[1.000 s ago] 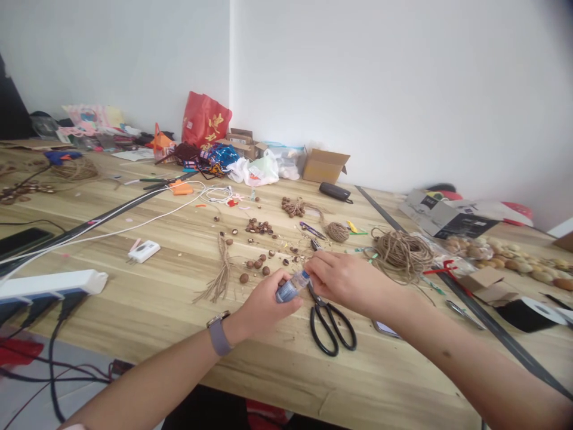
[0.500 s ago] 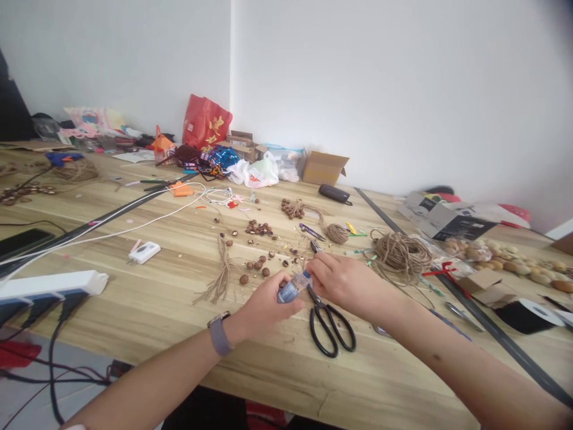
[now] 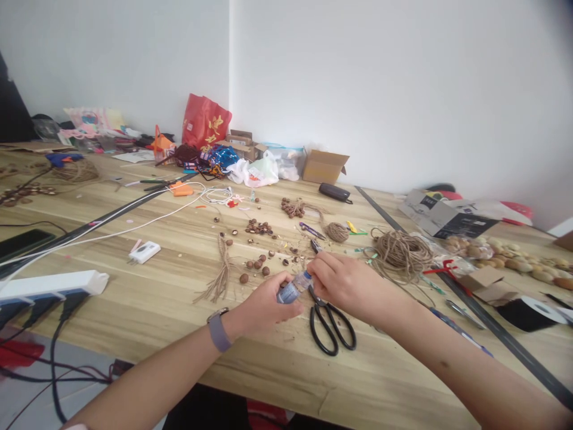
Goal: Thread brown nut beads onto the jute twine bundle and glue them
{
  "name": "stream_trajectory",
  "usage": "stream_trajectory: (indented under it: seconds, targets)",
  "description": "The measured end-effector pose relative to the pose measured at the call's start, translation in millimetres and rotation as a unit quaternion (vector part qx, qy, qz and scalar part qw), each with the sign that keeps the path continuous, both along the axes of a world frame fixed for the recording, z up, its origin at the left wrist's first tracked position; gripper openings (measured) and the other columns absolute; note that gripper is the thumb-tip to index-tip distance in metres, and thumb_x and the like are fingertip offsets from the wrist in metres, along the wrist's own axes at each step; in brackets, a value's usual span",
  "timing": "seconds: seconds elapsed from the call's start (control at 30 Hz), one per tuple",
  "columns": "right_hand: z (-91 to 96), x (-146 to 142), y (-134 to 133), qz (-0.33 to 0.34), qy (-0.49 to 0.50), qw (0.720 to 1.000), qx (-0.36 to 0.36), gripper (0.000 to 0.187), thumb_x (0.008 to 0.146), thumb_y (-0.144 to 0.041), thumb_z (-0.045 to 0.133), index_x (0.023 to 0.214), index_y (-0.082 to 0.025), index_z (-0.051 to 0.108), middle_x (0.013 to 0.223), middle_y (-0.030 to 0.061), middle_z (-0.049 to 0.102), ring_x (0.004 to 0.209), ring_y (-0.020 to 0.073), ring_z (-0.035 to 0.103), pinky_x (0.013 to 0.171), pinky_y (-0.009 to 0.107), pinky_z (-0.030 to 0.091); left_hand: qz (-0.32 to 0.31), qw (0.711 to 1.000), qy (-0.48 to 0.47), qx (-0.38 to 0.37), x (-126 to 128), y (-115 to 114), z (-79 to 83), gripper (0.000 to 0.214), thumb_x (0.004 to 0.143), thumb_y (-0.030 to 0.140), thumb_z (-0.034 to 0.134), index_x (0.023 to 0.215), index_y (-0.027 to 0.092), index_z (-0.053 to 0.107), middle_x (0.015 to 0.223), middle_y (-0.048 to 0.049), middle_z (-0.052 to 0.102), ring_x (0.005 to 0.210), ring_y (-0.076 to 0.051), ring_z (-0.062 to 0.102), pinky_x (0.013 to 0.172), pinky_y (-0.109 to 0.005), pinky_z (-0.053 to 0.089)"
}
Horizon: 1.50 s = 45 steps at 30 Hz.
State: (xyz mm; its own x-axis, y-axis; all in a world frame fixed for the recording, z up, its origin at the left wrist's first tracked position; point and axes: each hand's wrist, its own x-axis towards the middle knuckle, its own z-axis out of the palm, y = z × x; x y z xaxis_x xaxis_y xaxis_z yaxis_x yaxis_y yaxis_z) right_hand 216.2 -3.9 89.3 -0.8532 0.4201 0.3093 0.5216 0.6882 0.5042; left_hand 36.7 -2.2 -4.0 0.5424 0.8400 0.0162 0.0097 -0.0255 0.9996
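Note:
My left hand [image 3: 264, 303] is closed around a small clear bottle [image 3: 289, 292] with a blue label, held tilted above the table. At its upper end, the fingers of my right hand [image 3: 340, 280] pinch the blue bottle cap [image 3: 307, 275], which seems to be on the neck. Black-handled scissors [image 3: 318, 301] lie on the wood beneath and beside my right hand, their blades partly hidden by it. Left of the bottle are several round brown nuts [image 3: 258, 264] and a bundle of twine strands [image 3: 219, 278].
A twine coil [image 3: 403, 251] and a small twine ball [image 3: 335, 232] lie to the right. A white power strip [image 3: 85, 283] and a white plug adapter [image 3: 144, 252] are at left. Farther back stand a red bag [image 3: 203, 122] and an open cardboard box [image 3: 324, 168].
Both hands keep their hold on the bottle and cap, almost in place. My right forearm has shifted slightly, and more of a blue pen-like object beside it shows.

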Motion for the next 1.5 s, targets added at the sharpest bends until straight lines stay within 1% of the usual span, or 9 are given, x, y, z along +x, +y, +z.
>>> stream_trajectory:
  seconds: [0.23, 0.43, 0.63, 0.9, 1.07, 1.27, 1.33, 1.4, 1.5]
  targets:
    - [1.8, 1, -4, 0.007, -0.015, 1.0, 0.008, 0.018, 0.087, -0.009, 0.041, 0.075, -0.017, 0.053, 0.068, 0.0034, 0.056, 0.059, 0.0159, 0.052, 0.055, 0.029, 0.033, -0.034, 0.999, 0.004, -0.016, -1, 0, 1.4, 0.042, 0.068, 0.037, 0.072, 0.094, 0.018, 0.046, 0.062, 0.0097, 0.04, 0.046, -0.005, 0.037, 0.043, -0.02, 0.033]
    - [0.5, 3, -7, 0.005, -0.017, 1.0, 0.024, 0.016, 0.083, -0.007, 0.045, 0.075, -0.017, 0.054, 0.068, 0.0034, 0.057, 0.058, 0.0157, 0.052, 0.053, 0.028, 0.033, 0.024, 0.999, 0.03, 0.03, 2, -1, 2.8, 0.035, 0.068, 0.03, 0.072, 0.088, 0.017, 0.047, 0.065, 0.0087, 0.041, 0.054, -0.005, 0.037, 0.049, -0.02, 0.032]
    - [13.4, 14, -6, -0.014, 0.063, 0.997, -0.047, 0.017, 0.085, -0.009, 0.041, 0.083, -0.016, 0.056, 0.073, 0.0043, 0.06, 0.06, 0.0147, 0.056, 0.056, 0.026, 0.04, -0.149, 0.985, 0.004, -0.084, -3, -3, -0.4, 0.045, 0.064, 0.035, 0.077, 0.091, 0.018, 0.046, 0.061, 0.01, 0.045, 0.044, -0.004, 0.04, 0.043, -0.019, 0.032]
    - [13.3, 10, -15, -0.09, 0.261, 0.931, -0.237, 0.011, 0.081, -0.013, 0.044, 0.077, -0.02, 0.052, 0.066, -0.0006, 0.057, 0.056, 0.0114, 0.052, 0.053, 0.021, 0.039, -0.152, 0.977, -0.093, -0.119, 1, -3, -7.0, 0.056, 0.061, 0.039, 0.081, 0.102, 0.017, 0.049, 0.061, 0.0094, 0.048, 0.042, -0.003, 0.04, 0.039, -0.016, 0.03]
    - [1.0, 6, -16, -0.128, 0.31, 0.907, -0.255, 0.01, 0.079, -0.018, 0.044, 0.072, -0.02, 0.052, 0.062, -0.001, 0.054, 0.054, 0.0114, 0.048, 0.053, 0.022, 0.036, -0.15, 0.974, -0.107, -0.13, 2, -3, -9.3, 0.059, 0.061, 0.039, 0.081, 0.105, 0.017, 0.048, 0.057, 0.0094, 0.049, 0.041, -0.004, 0.041, 0.038, -0.016, 0.03]
    - [-6.9, 0, -20, -0.162, 0.349, 0.872, -0.302, 0.012, 0.076, -0.02, 0.042, 0.068, -0.021, 0.051, 0.059, -0.0016, 0.053, 0.053, 0.0116, 0.047, 0.053, 0.023, 0.034, -0.122, 0.976, -0.127, -0.129, 4, -3, -11.2, 0.052, 0.059, 0.038, 0.082, 0.09, 0.018, 0.046, 0.057, 0.0091, 0.049, 0.039, -0.003, 0.042, 0.037, -0.016, 0.029]
    - [-11.1, 1, -20, -0.17, 0.365, 0.853, -0.333, 0.011, 0.074, -0.021, 0.043, 0.066, -0.021, 0.051, 0.058, -0.0021, 0.052, 0.053, 0.0115, 0.045, 0.054, 0.023, 0.034, -0.112, 0.976, -0.133, -0.13, 3, -3, -11.0, 0.051, 0.059, 0.037, 0.082, 0.088, 0.018, 0.045, 0.058, 0.0082, 0.051, 0.039, -0.003, 0.041, 0.037, -0.016, 0.028]
    - [-16.1, 8, -16, -0.183, 0.407, 0.81, -0.381, 0.01, 0.073, -0.025, 0.045, 0.066, -0.021, 0.051, 0.057, -0.0033, 0.05, 0.053, 0.0108, 0.043, 0.053, 0.023, 0.033, -0.095, 0.979, -0.135, -0.121, 2, -4, -10.0, 0.048, 0.061, 0.038, 0.081, 0.085, 0.018, 0.045, 0.057, 0.0081, 0.051, 0.04, -0.003, 0.041, 0.038, -0.016, 0.027]
    - [-23.9, 29, -3, -0.249, 0.501, 0.675, -0.481, 0.015, 0.072, -0.035, 0.051, 0.066, -0.021, 0.051, 0.053, -0.0059, 0.045, 0.048, 0.0087, 0.038, 0.049, 0.022, 0.031, -0.069, 0.984, -0.131, -0.103, -1, -3, -8.3, 0.043, 0.064, 0.04, 0.078, 0.08, 0.018, 0.043, 0.052, 0.0084, 0.048, 0.04, -0.004, 0.039, 0.039, -0.017, 0.026]
